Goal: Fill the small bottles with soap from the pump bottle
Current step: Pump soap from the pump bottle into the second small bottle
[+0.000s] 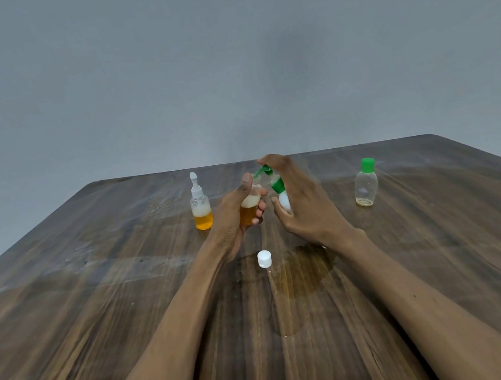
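Gripping, left hand: the left hand [236, 214] curls round a small clear bottle [250, 207], thumb up along its side, lifted off the tabletop [98, 310]; amber soap sits in the lower half with pale foam above.
Right hand: the right hand [301, 201] wraps a white pump bottle [283, 199] with a green collar, one finger on top of the green pump head [264, 170].
Nozzle: the green spout points left and meets the mouth of the held small bottle.
White cap: a white cap [264, 259] stands on the tabletop, nearer the viewer than the held small bottle, between the two forearms.
Spill: an amber wet patch [304, 274] spreads just right of the white cap.
Spray bottle: a clear bottle with a white pump top [201, 205], part full of amber soap, stands left of the held small bottle.
Green-capped bottle: a clear, almost empty bottle with a green cap [366, 184] stands well right of the held small bottle.
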